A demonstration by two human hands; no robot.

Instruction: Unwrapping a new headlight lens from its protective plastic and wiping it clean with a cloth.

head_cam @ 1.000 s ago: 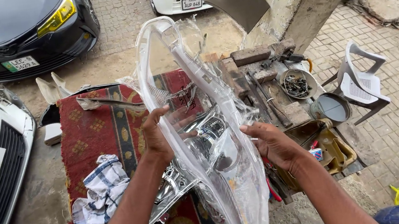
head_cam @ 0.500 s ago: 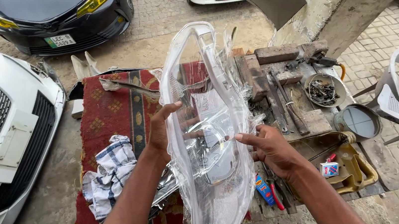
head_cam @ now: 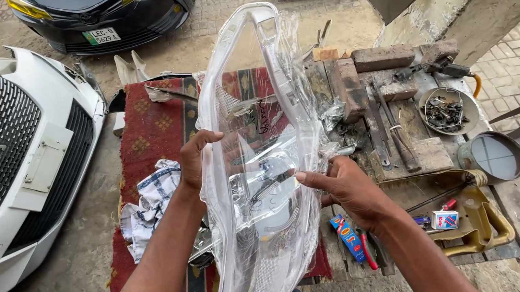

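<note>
Since earlier frame: clear headlight lens cover (head_cam: pixel 256 166) raised more upright, still plastic-wrapped. Left hand (head_cam: pixel 195 163) grips 9 o'clock edge, right hand (head_cam: pixel 343 185) 3 o'clock edge. Wrap unremoved; red rug (head_cam: pixel 154 132) beneath.

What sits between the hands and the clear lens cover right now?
Nothing visible. The left hand grips one edge of the lens cover and the right hand the other; only its thin plastic wrap lies under the fingers.
</note>
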